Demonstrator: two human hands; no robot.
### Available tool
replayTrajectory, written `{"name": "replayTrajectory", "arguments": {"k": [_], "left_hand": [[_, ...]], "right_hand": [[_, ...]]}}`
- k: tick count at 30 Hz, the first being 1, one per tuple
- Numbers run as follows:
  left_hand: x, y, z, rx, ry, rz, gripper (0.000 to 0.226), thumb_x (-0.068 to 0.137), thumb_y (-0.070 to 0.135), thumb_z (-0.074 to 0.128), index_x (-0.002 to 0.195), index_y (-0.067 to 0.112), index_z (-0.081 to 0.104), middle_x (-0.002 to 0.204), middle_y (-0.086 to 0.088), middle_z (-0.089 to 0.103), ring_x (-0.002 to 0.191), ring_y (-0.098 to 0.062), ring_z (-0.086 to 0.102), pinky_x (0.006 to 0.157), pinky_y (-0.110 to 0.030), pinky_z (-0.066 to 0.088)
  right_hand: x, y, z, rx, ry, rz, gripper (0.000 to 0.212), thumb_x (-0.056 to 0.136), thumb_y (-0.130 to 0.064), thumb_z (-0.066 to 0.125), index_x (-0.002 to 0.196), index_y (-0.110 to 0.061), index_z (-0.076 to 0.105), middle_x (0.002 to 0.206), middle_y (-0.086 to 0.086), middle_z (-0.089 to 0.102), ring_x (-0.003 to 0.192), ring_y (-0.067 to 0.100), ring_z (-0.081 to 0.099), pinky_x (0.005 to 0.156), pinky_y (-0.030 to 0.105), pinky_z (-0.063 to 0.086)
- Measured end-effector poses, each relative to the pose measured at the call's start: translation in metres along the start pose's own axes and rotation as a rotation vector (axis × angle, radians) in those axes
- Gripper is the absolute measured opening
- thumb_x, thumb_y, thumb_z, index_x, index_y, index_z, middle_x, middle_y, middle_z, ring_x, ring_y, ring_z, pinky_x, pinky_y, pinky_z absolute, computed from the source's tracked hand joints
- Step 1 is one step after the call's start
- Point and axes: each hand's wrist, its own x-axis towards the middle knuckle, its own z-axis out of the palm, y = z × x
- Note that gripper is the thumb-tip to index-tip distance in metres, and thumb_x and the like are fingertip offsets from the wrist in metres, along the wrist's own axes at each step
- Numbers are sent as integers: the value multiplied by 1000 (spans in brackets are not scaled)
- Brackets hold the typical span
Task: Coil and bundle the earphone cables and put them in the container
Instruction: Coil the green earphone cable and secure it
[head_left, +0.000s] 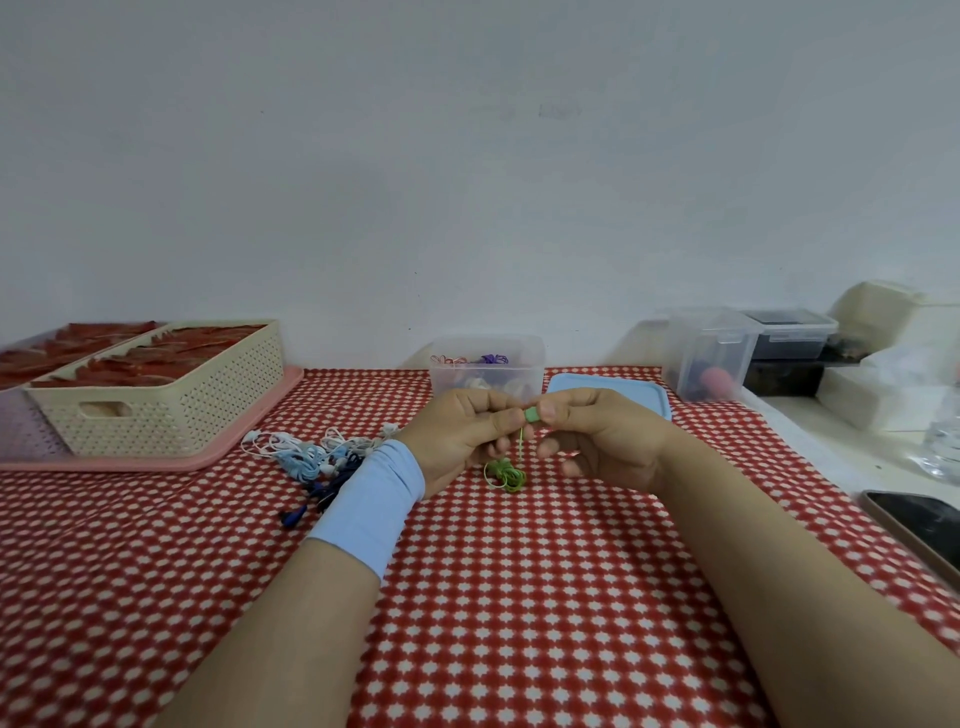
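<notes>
Two bare forearms reach in from the bottom edge over a tabletop (519, 597) covered in a red cloth with small white star shapes. The left forearm wears a pale blue wristband (371, 506).

The two hands meet just above the middle of the tabletop. The left hand (457, 434) has its fingers (483, 401) curled in, and the right hand (597, 441) faces it. Thumbs and forefingers of both hands pinch one end of the green earphone cable (505, 475). A small green piece of it shows between the fingertips. From there a thin strand hangs straight down to a loose tangle of green loops lying on the cloth below the hands.

At the right edge lies a dark phone (919, 525), partly cut off.

To the left of the hands, just behind the wristband, sits a pile of loose earphones (317, 457) in white, pale blue and dark blue, all tangled together.

Directly behind the hands stands the clear plastic container (441, 376), open at the top, with a few coiled cables in pink and purple showing inside. Its blue lid (608, 400) lies flat just to the right of it.

Far left, a cream perforated basket (208, 410) holding red items rests on a pink tray (156, 462). Far right, a clear storage bin (709, 353) and a dark box (789, 332) stand against a plain pale wall (467, 156).
</notes>
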Motion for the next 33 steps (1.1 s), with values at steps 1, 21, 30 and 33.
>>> {"name": "replayTrajectory", "arguments": {"k": [1,21,30,33], "left_hand": [[0,0,0,16,-5,-4,10,92,6,62,92,10,71,75,0,68,59,-5,54,56,-16,48],[3,0,1,342,375,136,3,85,16,76,87,13,77,67,-2,72,58,-9,63,57,-21,52],[4,-1,8,233,391,100,8,85,13,76,88,6,78,76,-9,75,61,-15,64,61,-25,56],[3,0,11,172,418,101,10,85,9,75,90,1,77,74,-9,74,59,-13,64,60,-24,57]], "right_hand": [[0,0,-1,-16,14,5,22,76,-25,71,93,-11,77,88,5,74,67,10,67,47,19,50],[3,5,10,-226,344,-225,13,95,-20,67,102,-18,78,96,-2,79,67,16,69,54,28,47],[10,10,14,-284,398,-319,12,89,-7,73,100,-10,78,80,8,77,65,22,72,46,26,48],[13,12,17,-304,415,-350,10,90,-5,72,94,-12,78,74,6,76,60,22,71,44,28,49]]}}
